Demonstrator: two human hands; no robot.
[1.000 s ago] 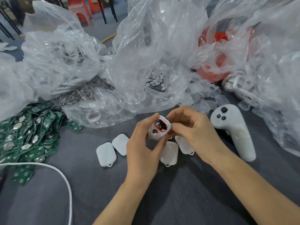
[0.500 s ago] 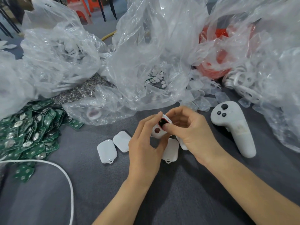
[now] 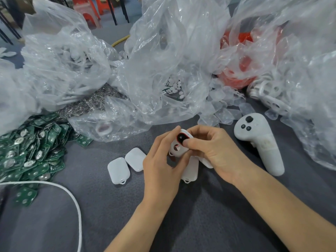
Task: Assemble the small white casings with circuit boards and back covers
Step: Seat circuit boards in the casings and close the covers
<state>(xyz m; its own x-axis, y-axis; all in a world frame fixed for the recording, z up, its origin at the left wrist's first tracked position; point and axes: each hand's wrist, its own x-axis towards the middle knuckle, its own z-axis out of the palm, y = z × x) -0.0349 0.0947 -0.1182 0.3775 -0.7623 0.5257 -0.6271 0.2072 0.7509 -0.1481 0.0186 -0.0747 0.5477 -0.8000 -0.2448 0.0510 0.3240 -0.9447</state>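
Beside the controller, the left hand and right hand both pinched the casing, which likely wanted even, square thumb pressure.

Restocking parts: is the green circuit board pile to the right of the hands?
No, the green circuit boards are heaped on the left, beyond the left hand.

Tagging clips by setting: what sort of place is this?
Probably a hand-assembly bench in a workshop or factory. A heap of small green circuit boards lies at left, crumpled clear plastic bags of loose white parts crowd the grey table, and flat white plastic covers lie by the held small white casing.
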